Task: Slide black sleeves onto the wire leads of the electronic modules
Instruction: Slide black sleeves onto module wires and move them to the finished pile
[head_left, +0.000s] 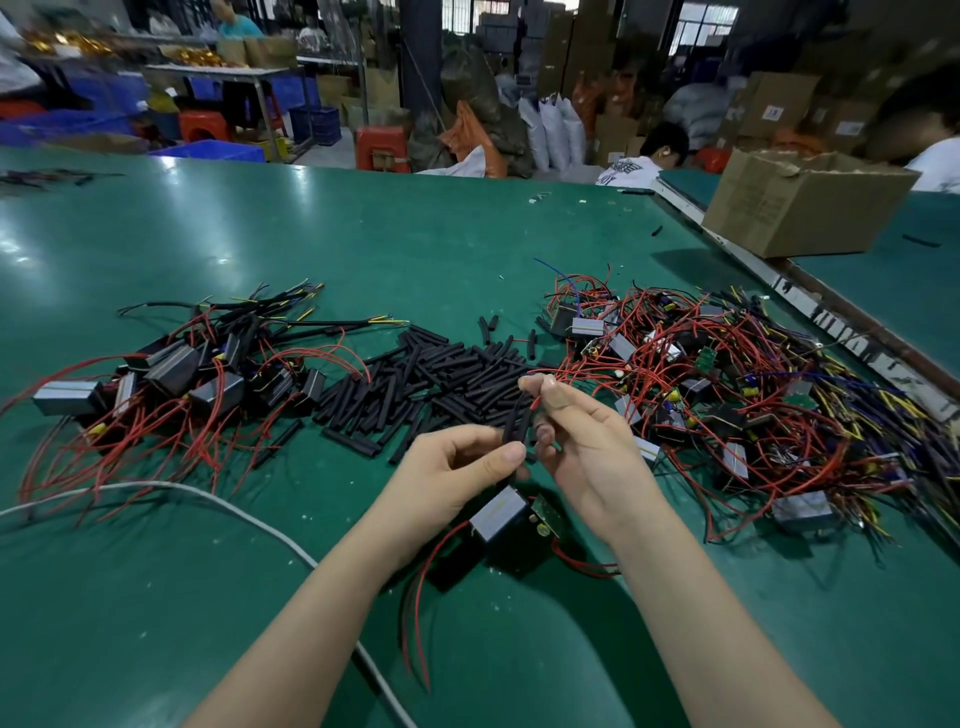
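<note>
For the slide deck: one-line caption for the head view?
Left hand and right hand thread a red wire into a black sleeve above a module.

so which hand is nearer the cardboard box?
Right. The right hand sits below-left of the box, across the wire pile; the left hand is further left still.

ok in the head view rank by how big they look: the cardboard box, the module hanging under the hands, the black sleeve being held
1. cardboard box, largest though farthest away
2. module
3. black sleeve, thinnest; pinched by the left hand, with the right hand feeding the red wire
</note>
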